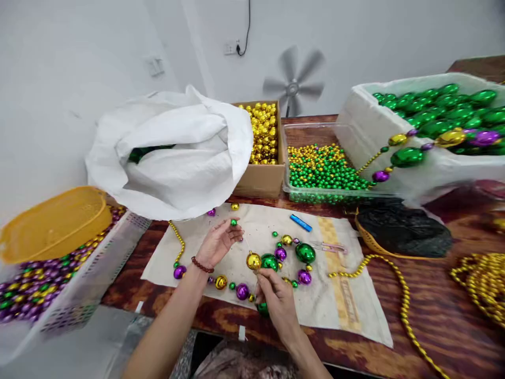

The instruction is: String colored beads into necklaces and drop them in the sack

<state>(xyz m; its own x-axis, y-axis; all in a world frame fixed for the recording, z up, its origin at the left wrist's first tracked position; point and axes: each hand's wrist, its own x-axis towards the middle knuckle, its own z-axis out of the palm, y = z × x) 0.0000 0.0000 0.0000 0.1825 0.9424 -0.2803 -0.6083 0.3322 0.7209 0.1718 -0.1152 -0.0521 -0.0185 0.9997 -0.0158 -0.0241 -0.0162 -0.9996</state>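
Between the fingertips of my left hand (pixel 219 242) is a small green bead (pixel 234 222), raised over the cloth. A thin pale string runs from near it down to a shiny gold ball (pixel 253 261). My right hand (pixel 276 297) pinches just below that gold ball, its fingers closed. A large green ball (pixel 270 262) lies right behind the gold one. Around my hands a strand of purple, gold and green balls curves over the white cloth (pixel 315 310), with a purple ball (pixel 242 291) to the left and a big green ball (pixel 305 253) to the right.
Behind the cloth stand a white sack (pixel 177 179), a cardboard box (pixel 258 181) of gold balls, a clear tray (pixel 315 193) of small beads and a foam box (pixel 355 116) of green ovals. Scissors (pixel 331 247) and a blue lighter (pixel 300 222) lie on the cloth.
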